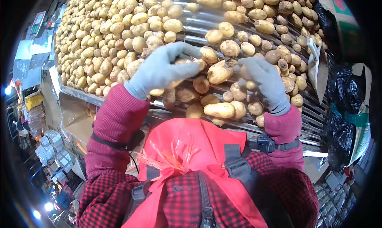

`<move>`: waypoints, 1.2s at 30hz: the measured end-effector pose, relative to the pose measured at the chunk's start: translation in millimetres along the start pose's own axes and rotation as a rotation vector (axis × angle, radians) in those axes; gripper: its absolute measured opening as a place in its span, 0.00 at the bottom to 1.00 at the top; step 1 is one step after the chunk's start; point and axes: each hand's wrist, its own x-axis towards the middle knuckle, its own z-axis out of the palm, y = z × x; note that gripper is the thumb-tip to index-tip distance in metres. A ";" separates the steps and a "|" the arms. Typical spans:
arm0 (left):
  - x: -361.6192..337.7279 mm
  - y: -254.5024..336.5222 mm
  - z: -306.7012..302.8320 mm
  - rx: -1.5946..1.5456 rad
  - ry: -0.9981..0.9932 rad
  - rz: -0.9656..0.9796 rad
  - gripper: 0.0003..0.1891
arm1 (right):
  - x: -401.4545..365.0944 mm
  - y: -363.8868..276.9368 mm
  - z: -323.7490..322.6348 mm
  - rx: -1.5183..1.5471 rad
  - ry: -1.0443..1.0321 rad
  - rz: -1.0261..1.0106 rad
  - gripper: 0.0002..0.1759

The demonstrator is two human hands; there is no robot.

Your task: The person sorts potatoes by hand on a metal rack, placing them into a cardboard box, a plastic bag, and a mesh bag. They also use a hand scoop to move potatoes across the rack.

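Note:
A grey glove covers my left hand, which reaches over the potatoes with thumb and fingers apart. A potato shows in the gap between them, and others touch or lie just past the fingertips. My right hand, gloved the same way, curls its fingers around a small potato; the fingertips are slightly blurred. Between the two hands sits a larger potato with a dark scrap at its top. A long pale potato lies nearer my body.
Potatoes are heaped thickly on the left and far side of a slatted metal surface. Black plastic bags and green-marked cartons stand to the right. An open cardboard box is at the lower left. A white-edged board leans at right.

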 end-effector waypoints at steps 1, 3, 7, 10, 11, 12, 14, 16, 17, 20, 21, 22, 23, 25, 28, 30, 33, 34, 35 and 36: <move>-2.0 9.5 7.2 -0.046 -0.018 -0.146 0.16 | 0.8 3.1 0.9 -0.002 -0.002 0.004 0.19; -0.5 2.4 20.8 0.155 -0.036 -0.010 0.19 | 3.5 8.3 2.9 -0.105 0.065 -0.047 0.18; 1.8 -1.9 39.3 0.454 0.007 0.139 0.25 | 1.3 3.6 5.9 -0.319 0.136 -0.073 0.16; 2.8 1.2 48.5 0.525 0.023 0.129 0.28 | 7.5 1.6 18.1 -0.257 0.071 0.010 0.16; 3.8 1.9 49.8 0.557 0.013 0.116 0.30 | 13.5 0.7 17.7 -0.258 0.070 0.009 0.16; 3.8 2.1 49.9 0.557 0.015 0.116 0.30 | 21.7 0.4 17.1 -0.234 0.011 -0.022 0.17; 4.5 2.0 48.8 0.507 0.017 0.085 0.32 | 29.8 4.8 23.5 -0.125 -0.030 -0.026 0.19; 3.2 -2.4 46.1 0.477 0.049 0.058 0.33 | 41.3 17.4 27.2 -0.143 -0.120 -0.143 0.20; 1.5 -6.3 44.9 0.445 0.076 0.031 0.34 | 44.9 21.3 28.6 -0.159 -0.206 -0.258 0.20; -1.7 -15.5 42.9 0.451 0.085 0.033 0.36 | 34.9 3.9 39.3 -0.128 -0.142 -0.054 0.18; -4.5 -14.5 43.8 0.463 0.087 0.057 0.36 | 26.9 -0.2 41.9 -0.076 -0.084 0.105 0.18; -6.7 -11.5 43.7 0.491 0.087 0.041 0.37 | 24.6 0.0 39.0 -0.177 -0.077 0.129 0.18; -8.1 -10.4 44.1 0.486 0.090 0.044 0.37 | 26.4 1.0 35.0 -0.183 -0.075 0.128 0.18; -11.6 -9.4 44.3 0.491 0.081 -0.021 0.36 | 27.0 0.6 34.9 -0.326 -0.139 0.021 0.19; -9.5 -16.8 48.6 0.509 0.140 -0.004 0.37 | 30.5 -2.1 36.2 -0.219 -0.164 0.149 0.17; -10.1 -14.0 43.8 0.422 0.116 -0.063 0.38 | 40.9 5.6 39.2 -0.096 -0.273 -0.033 0.15; -13.1 -25.4 37.6 0.246 0.085 -0.079 0.41 | 36.3 3.8 41.5 0.007 -0.272 0.031 0.15; -14.9 -26.1 36.5 0.125 0.074 -0.057 0.41 | 37.6 9.6 41.4 0.024 -0.319 -0.039 0.17; -17.5 -26.8 35.7 0.002 0.061 -0.038 0.41 | 36.6 11.1 43.1 0.027 -0.319 -0.033 0.17; -17.4 -26.1 32.0 -0.155 0.042 0.028 0.42 | 35.6 11.3 46.0 0.066 -0.328 -0.054 0.17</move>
